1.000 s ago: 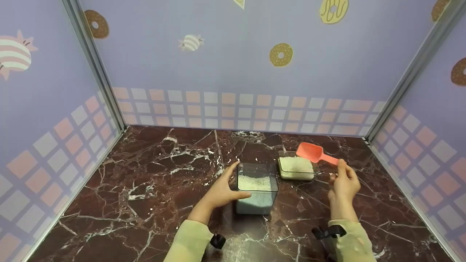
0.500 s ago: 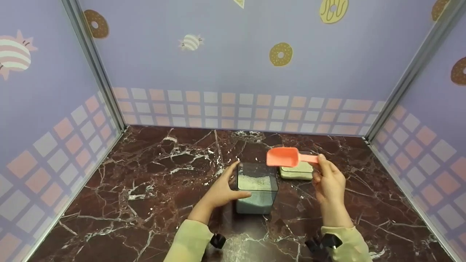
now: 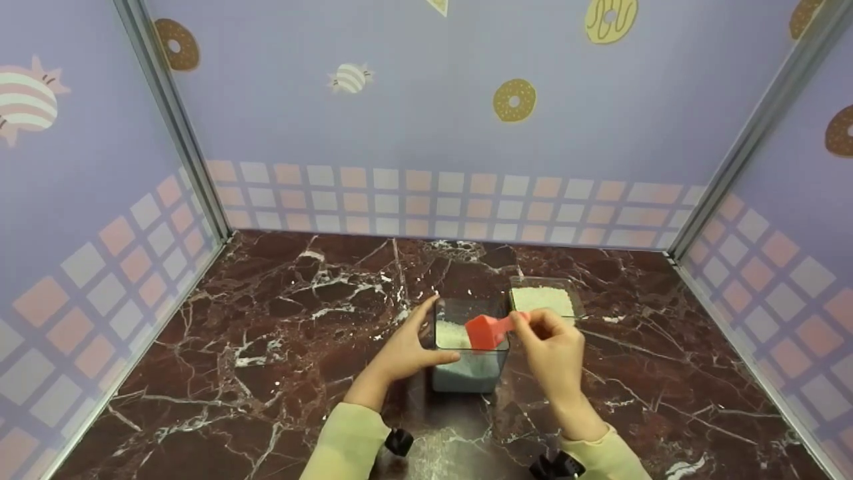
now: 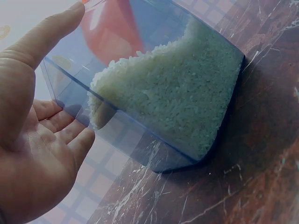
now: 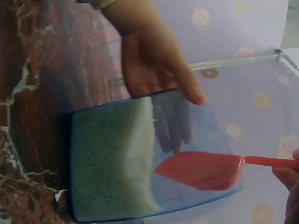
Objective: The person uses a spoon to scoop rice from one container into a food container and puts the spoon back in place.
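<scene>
A clear blue-tinted container [image 3: 466,380] stands upright, part filled with white rice [image 4: 173,88]. My left hand [image 3: 403,347] holds its left side, thumb along the near wall and fingers around toward the far side. In my right hand [image 3: 553,350] is a red scoop [image 3: 482,332], its handle pinched between thumb and fingers. The scoop's bowl is inside the container, tipped downward above the rice, as the right wrist view shows. Behind the right hand, a low clear box [image 3: 543,300] of white rice is partly hidden.
A dark red marble tabletop [image 3: 266,400] lies under everything, with small white specks scattered near the container. Patterned purple panels [image 3: 426,133] with metal corner posts enclose the back and both sides.
My right hand has carried the red scoop leftward and nearer, from above the low box into the container, and tipped it down. The left hand and container have stayed in place.
</scene>
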Action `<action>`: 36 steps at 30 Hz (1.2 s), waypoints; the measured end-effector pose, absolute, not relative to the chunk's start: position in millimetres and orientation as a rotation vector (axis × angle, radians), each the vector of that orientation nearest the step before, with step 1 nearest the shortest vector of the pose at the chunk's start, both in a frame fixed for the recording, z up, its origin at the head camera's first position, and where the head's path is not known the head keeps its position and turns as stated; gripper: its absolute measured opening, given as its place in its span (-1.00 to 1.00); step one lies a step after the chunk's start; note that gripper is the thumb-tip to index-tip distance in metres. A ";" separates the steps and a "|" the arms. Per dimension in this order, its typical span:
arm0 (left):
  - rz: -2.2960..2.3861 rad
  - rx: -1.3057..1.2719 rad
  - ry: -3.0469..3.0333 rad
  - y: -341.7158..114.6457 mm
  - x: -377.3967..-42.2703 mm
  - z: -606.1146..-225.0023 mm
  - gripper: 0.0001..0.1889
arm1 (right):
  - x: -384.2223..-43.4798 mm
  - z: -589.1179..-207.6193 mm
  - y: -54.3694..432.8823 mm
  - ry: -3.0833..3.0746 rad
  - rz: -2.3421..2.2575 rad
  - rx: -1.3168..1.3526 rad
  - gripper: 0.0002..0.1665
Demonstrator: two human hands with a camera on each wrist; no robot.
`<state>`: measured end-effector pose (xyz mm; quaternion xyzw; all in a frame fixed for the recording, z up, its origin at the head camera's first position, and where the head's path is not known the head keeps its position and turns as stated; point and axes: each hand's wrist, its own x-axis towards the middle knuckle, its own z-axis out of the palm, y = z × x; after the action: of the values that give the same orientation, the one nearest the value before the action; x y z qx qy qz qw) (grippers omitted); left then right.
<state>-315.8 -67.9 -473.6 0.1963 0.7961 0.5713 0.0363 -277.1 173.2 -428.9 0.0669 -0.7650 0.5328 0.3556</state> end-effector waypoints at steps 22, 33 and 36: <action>1.748 0.567 2.441 -66.7 -316.4 -473.5 0.21 | -286.2 -446.6 162.8 -2.087 1.909 -0.118 -0.73; 1.743 0.534 2.458 -65.6 -315.9 -473.2 0.22 | -288.7 -446.1 164.0 -1.917 2.220 -0.217 -0.73; 1.740 0.542 2.470 -65.5 -316.2 -473.7 0.21 | -290.1 -446.6 165.8 -1.888 2.249 -0.256 -0.71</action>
<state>-316.2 -65.5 -473.7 0.1765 0.8041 0.5666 0.0360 -290.1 165.8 -446.6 -0.0865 -0.6375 0.7594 0.0968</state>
